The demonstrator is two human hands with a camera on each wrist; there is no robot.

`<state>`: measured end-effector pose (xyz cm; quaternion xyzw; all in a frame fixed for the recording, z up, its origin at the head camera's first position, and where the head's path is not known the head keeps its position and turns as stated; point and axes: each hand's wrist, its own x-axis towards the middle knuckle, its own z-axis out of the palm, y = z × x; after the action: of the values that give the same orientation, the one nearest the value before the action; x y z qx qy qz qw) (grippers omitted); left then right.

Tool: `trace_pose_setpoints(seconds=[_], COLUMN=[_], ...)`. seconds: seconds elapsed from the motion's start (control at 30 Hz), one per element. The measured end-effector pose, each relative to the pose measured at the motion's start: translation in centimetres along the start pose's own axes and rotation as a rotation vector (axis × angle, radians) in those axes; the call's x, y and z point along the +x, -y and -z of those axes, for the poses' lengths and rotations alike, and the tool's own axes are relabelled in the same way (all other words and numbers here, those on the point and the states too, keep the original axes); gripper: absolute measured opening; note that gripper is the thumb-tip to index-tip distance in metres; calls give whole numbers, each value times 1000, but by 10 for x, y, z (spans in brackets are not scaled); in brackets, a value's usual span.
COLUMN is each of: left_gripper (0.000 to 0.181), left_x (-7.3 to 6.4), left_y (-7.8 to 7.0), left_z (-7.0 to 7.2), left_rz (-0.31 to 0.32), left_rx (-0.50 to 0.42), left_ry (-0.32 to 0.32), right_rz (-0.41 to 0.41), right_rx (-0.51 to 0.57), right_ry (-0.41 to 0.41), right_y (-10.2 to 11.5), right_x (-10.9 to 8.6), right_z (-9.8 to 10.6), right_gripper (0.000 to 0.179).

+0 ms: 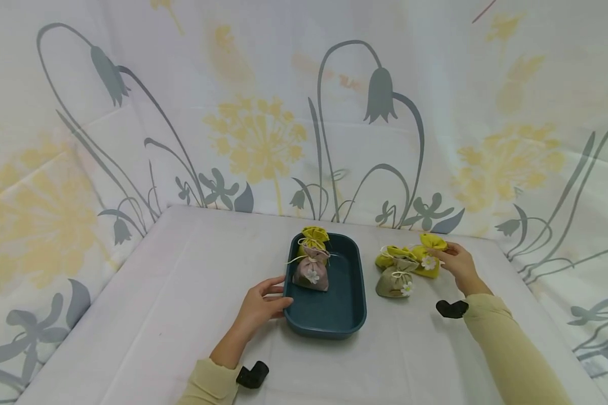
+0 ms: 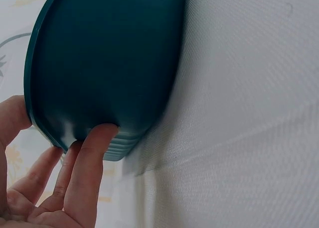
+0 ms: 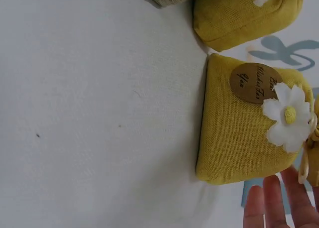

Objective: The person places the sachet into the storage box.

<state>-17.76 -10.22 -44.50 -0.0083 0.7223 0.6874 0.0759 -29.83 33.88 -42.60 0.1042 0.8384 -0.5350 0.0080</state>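
Observation:
My left hand (image 1: 255,309) grips the left rim of a dark teal tray (image 1: 344,292); in the left wrist view the thumb lies over the rim and the fingers (image 2: 85,168) press its outer wall. Inside the tray, toward its left side, sit a pinkish drawstring pouch (image 1: 304,275) and, behind it, a yellow pouch (image 1: 314,232). Right of the tray, my right hand (image 1: 461,267) pinches the gathered neck of a yellow drawstring pouch (image 3: 239,138) with a white flower and a round brown tag. That pouch stands on the table; the thumb is hidden in the right wrist view.
Beside the held pouch are a grey-green pouch (image 1: 391,283) with a white flower and another yellow pouch (image 1: 384,260) behind it. A white cloth covers the table (image 1: 202,270). A flower-printed curtain (image 1: 278,67) hangs along the back and sides.

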Motion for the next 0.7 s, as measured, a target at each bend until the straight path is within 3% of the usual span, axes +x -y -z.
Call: trace_pose_setpoints(seconds=[0.13,0.27,0.37,0.47,0.57,0.63,0.7], left_gripper=[54,56,57,57,55,54,54], left_x=[-1,0,3,3,-4,-10,-13], left_y=[-3,1,5,6,-5,-15,-18], left_z=[1,1,1,1,0,-1,-2], left_rz=[2,2,4,1,1,3,0], left_rx=[0,-5,-4,-5,0,4,4], left_ry=[6,3,2,6,12,13,10], right_rz=[43,52,39,44,50,61,77], right_rx=[103,219,198,96,34,46,105], right_ry=[-74,-54,-30,-24,-44,-63,-85], right_y=[-2,-5,-6,-6,-7,-7,-6], right_x=[-7,-15,-19,-23,-27,-30,-34], right_z=[-2,-3,-3,-2,-3,-3,-2], right_gripper=[66,65,61,62,68,67,54])
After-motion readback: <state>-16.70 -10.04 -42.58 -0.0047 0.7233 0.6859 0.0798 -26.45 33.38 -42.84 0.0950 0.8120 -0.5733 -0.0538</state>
